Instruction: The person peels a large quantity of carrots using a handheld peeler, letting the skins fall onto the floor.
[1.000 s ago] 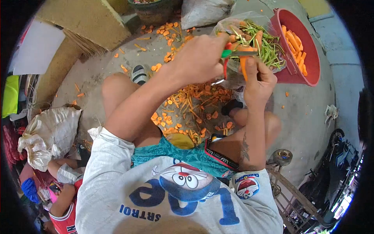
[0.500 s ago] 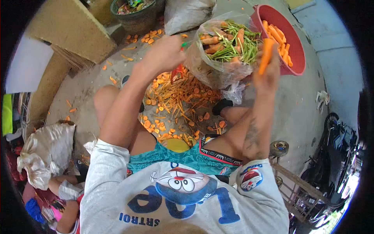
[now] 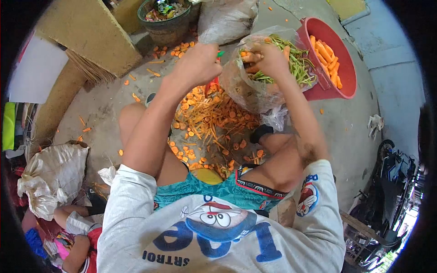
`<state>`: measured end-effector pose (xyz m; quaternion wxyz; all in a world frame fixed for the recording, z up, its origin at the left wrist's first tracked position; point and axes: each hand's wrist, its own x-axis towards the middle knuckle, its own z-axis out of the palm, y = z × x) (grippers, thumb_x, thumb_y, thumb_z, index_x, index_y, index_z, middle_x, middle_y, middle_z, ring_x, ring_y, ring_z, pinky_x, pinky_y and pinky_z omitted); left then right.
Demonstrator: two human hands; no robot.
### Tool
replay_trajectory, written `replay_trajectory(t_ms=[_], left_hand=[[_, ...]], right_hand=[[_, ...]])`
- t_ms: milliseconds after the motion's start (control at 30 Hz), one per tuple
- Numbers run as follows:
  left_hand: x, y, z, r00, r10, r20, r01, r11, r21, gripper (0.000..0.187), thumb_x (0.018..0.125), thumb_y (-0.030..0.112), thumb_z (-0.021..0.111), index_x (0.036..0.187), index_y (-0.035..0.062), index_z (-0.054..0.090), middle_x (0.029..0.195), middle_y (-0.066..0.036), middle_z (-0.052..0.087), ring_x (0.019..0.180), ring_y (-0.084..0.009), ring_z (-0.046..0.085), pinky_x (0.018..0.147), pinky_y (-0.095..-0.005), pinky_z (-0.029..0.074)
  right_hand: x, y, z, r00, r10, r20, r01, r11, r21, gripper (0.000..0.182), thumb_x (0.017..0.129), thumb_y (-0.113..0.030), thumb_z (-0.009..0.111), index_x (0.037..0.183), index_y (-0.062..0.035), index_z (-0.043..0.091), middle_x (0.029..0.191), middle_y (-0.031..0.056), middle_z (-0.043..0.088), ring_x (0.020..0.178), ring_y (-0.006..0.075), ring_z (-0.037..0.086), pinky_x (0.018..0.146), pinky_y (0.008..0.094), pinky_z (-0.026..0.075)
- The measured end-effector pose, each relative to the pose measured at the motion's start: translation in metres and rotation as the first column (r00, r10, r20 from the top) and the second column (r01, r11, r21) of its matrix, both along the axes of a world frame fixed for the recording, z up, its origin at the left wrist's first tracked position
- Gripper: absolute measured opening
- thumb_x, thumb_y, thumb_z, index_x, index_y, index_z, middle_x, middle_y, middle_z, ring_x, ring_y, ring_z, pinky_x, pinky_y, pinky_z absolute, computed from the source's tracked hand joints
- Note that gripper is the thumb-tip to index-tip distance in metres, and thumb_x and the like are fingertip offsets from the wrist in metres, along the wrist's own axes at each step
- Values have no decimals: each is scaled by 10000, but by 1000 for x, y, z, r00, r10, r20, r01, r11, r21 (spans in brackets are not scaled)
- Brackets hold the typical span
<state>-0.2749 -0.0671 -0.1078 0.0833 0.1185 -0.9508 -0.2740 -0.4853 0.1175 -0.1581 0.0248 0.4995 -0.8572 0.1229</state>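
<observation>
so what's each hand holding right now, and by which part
Left hand grips a red-and-green peeler by its handle. Right hand reaches into the clear plastic bag; its hold cannot be told.

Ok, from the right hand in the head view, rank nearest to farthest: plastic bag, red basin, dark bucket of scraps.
From the right hand:
1. plastic bag, hand inside its mouth.
2. red basin, to its right.
3. dark bucket, far left, past the left hand.

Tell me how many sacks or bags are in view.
3: a clear bag of carrots under the right hand, a sack at top, another sack at left. More may be hidden.
</observation>
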Motion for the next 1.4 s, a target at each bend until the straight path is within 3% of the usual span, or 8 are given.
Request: replay_trajectory(t_ms=[100,233,333,433,467,567,800,1400], left_hand=[[0,-7,-4,999,36,-1,-36,999,-1,230,818,113,611,922,-92,606,847,-338,650,848,-510,647,757,-538,515],[3,-15,1,999,51,10,-51,999,5,238,835,124,623,948,-84,604,888,-330,663,875,-502,651,762,-535,513],[7,-20,7,997,50,-51,-50,999,-8,234,850,123,621,980,-71,611,912,-320,670,895,-497,653,767,-531,511],[9,-17,12,995,87,-53,-87,996,1,225,865,124,613,1003,-54,623,884,-310,671,881,-499,654,770,-530,510],[9,-13,13,995,77,-68,-76,997,20,229,869,126,615,1017,-48,625,873,-306,672,873,-499,655,772,-530,509],[6,5,14,993,39,-109,-35,999,41,232,872,128,619,1035,-36,626,859,-304,670,859,-494,658,768,-528,509],[-12,26,0,960,77,-267,-50,993,106,213,874,122,643,1019,-30,611,811,-302,658,811,-507,644,714,-533,505],[-17,33,-13,975,118,-189,-97,988,120,234,901,163,637,1012,-43,629,839,-295,671,857,-484,667,742,-517,513]], right_hand=[[3,-23,-44,879,31,-476,1,998,66,272,802,-147,726,1066,-129,787,1021,60,755,1107,251,642,815,445,513],[0,-25,-42,870,23,-493,89,975,202,262,790,-147,734,1046,-126,787,993,42,753,1163,236,601,841,451,496],[-1,-5,-8,933,51,-357,-40,998,38,272,781,-188,767,1045,-123,786,1009,44,756,1057,244,661,828,460,509],[21,9,37,904,-228,361,381,814,-439,270,851,-253,814,1043,-74,755,1024,52,758,766,181,696,754,362,525],[30,12,45,904,-227,363,381,815,-438,270,851,-253,814,1043,-74,755,1024,52,758,766,181,696,754,362,525],[61,19,54,424,390,817,714,411,-567,179,987,-137,681,1160,-103,651,1051,11,706,910,123,652,742,276,478],[132,6,45,-95,735,671,902,348,-253,278,988,-136,674,1246,-69,595,1177,65,666,1086,172,621,996,321,500],[150,18,54,-153,846,510,891,341,-299,271,1015,-148,639,1239,-5,581,1190,116,646,1066,220,616,910,323,553]])
